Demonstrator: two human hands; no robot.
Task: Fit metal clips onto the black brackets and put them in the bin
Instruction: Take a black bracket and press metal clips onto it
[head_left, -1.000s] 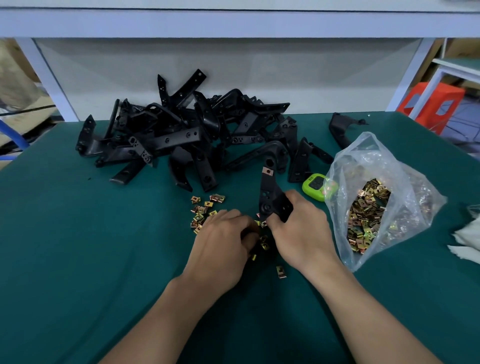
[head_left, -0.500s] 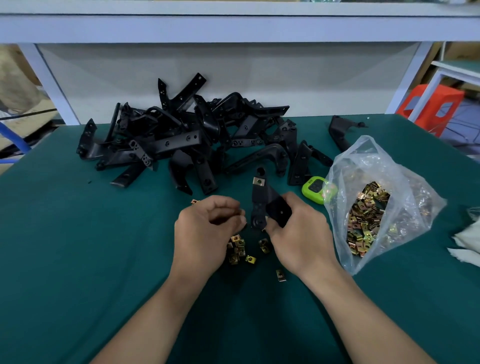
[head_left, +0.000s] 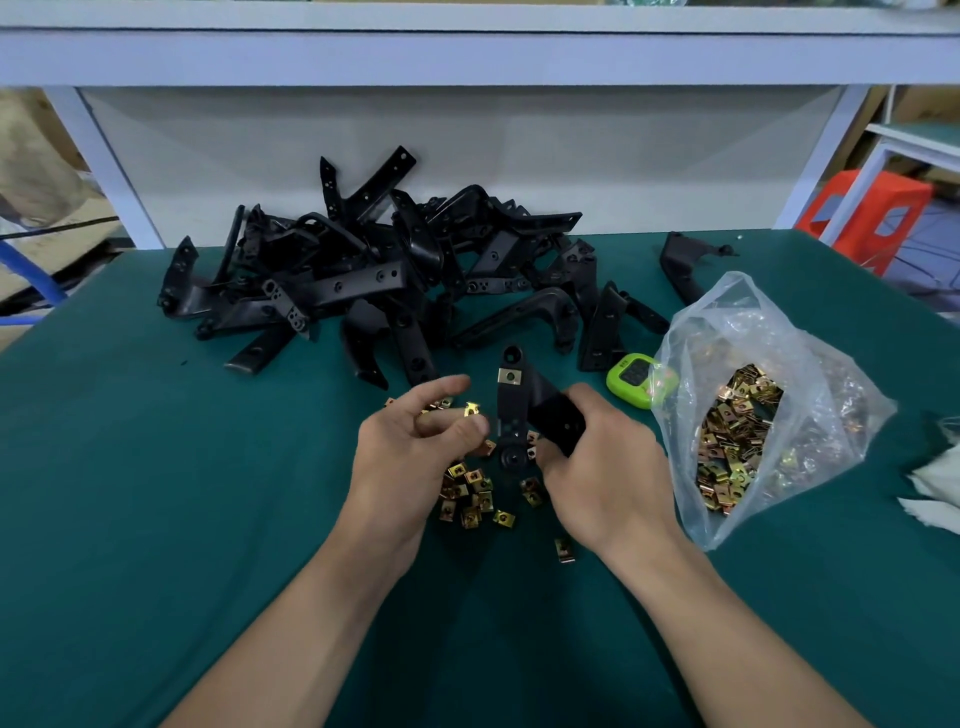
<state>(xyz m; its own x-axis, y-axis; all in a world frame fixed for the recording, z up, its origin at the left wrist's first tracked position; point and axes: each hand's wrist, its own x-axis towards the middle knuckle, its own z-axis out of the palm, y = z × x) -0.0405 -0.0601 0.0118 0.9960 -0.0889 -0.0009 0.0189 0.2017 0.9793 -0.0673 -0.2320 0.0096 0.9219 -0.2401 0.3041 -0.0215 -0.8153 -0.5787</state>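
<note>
Right grip (head_left: 608, 467) is curled round the wider, angled part of one black bracket (head_left: 521, 415), which is held upright just above the tabletop (head_left: 156, 519) with its narrow end pointing away. Left grip (head_left: 410, 457) is pressed together, thumb against forefinger, on a single metal clip (head_left: 470, 409), which is carried just beside the bracket's left edge. Whether the two touch cannot be told. One fitted clip (head_left: 509, 375) is already seated near the bracket's upper hole. The lower round end appears bare, so the pinched clip is judged to be meant for that end.

Loose clips (head_left: 470, 499) are scattered below and between the hands, and a stray clip (head_left: 564, 551) lies nearer the person. To the right, many more are held in an open plastic bag (head_left: 810, 364). A green timer (head_left: 636, 379) is set against the bag's left side. Beyond the hands, a large heap of brackets (head_left: 389, 280) is piled, and no clips can be made out on them. A lone bracket (head_left: 685, 265) lies apart at the far right.

No bin is in view, and no finished bracket is seen set aside. The task is therefore judged to be at an early stage. One bracket is half fitted, and the heap is left to be done.
</note>
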